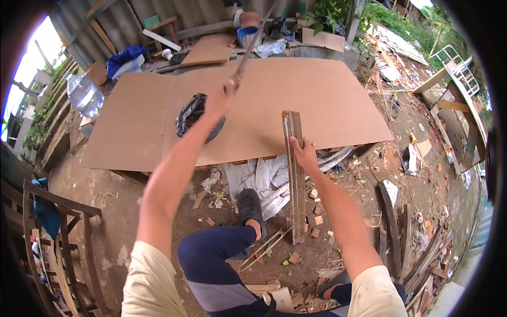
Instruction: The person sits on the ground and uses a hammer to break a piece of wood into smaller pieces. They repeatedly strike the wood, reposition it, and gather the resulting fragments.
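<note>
My left hand [221, 98] is raised over the cardboard sheet, its fingers closed round the handle of a long, narrow machete [248, 52]. The machete points up and away, blurred by motion. My right hand [304, 153] grips a grooved wooden plank [296, 182] near its upper part. That plank stands steeply at the near edge of the cardboard sheet [274, 95], its lower end close to the ground. On the cardboard, behind my left forearm, lies a black plastic bag [191, 113], partly hidden.
White sacking [259, 182] hangs below the cardboard's front edge. Wood scraps [316, 219] litter the ground by my feet. A wooden chair frame [66, 211] stands at left, a large clear bottle [84, 95] at far left. Loose boards [406, 238] lie at right; a blue bucket [247, 38] stands behind.
</note>
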Available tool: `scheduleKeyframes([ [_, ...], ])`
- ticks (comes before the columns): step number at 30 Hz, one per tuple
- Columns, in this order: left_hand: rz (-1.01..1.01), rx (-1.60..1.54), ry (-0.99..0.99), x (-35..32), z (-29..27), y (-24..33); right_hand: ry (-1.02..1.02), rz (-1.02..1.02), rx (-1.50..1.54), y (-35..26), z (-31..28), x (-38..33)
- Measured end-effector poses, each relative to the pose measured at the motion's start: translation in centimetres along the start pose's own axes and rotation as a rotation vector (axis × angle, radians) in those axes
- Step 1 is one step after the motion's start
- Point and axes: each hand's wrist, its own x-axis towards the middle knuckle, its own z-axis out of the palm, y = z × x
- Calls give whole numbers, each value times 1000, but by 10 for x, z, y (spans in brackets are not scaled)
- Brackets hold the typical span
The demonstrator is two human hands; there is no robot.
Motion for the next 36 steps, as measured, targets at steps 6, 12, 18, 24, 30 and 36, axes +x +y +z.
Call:
scheduleKeyframes([
  [6, -298, -791, -213, -170, 26, 80, -20, 89, 164, -8, -98, -62],
  [12, -533, -901, -372, -311, 42, 130, 12, 103, 440, 5, -200, -171],
  [18, -490, -840, -576, -391, 50, 156, 219, 354, 243, 92, -321, -311],
  [24, -257, -697, -738, -410, 49, 194, 534, 714, 661, 121, -370, -414],
  [30, -142, -821, -774, -434, 58, 257, 674, 821, 694, 122, -371, -454],
  [36, -78, -961, -947, -459, 94, 286, 976, 858, 670, 128, -407, -491],
])
